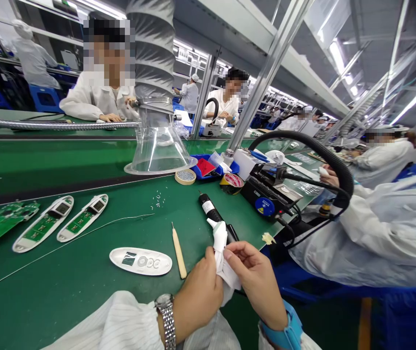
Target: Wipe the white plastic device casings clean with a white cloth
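Observation:
My left hand (202,287) is closed around a crumpled white cloth-like piece (219,238), possibly a glove. The fingers of my right hand (253,272) pinch the same piece from the other side, thumb against it. Its narrow end points up and away, in front of a black electric screwdriver (210,206) lying on the green bench. Left of my hands lie a tool with a pale wooden handle (179,253) and a white oval housing shell (120,255) with cut-outs.
Two white shells with circuit boards (43,223) lie left, beside green circuit boards (7,221). Loose screws (158,198) lie before a round screw dish (185,177). A clear fume hood (159,150) hangs above. Tape (232,183) and a black box (262,197) stand right, near a co-worker's sleeve (383,214).

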Motion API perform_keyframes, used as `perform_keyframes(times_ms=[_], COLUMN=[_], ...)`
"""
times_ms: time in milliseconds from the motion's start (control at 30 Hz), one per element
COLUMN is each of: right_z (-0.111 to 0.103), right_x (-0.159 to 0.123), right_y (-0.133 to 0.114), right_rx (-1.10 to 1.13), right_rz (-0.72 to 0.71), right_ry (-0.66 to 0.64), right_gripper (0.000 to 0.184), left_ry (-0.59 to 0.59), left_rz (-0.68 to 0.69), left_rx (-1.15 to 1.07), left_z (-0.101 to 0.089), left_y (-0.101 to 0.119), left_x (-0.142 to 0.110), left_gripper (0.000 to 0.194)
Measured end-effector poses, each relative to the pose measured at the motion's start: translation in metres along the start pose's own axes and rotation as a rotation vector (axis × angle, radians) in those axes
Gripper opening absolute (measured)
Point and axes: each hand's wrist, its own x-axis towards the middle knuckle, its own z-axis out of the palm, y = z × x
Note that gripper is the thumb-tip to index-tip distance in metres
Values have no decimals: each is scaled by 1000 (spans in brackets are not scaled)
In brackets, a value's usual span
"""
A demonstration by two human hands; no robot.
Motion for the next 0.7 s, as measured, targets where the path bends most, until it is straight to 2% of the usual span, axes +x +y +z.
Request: perform_keyframes(times_ms=[300,700], right_z=[5,6], right_x=[5,-3], right_y=[-1,3], right_rx=[22,24], right_rz=[-32,-23], right_ry=[59,81], right_gripper=[26,24], left_ry=[39,13], left_rz=[12,-1], left_rx=[16,28], left_z=[1,-1], left_y=[2,4], left_x=[1,-1], left_gripper=[25,30])
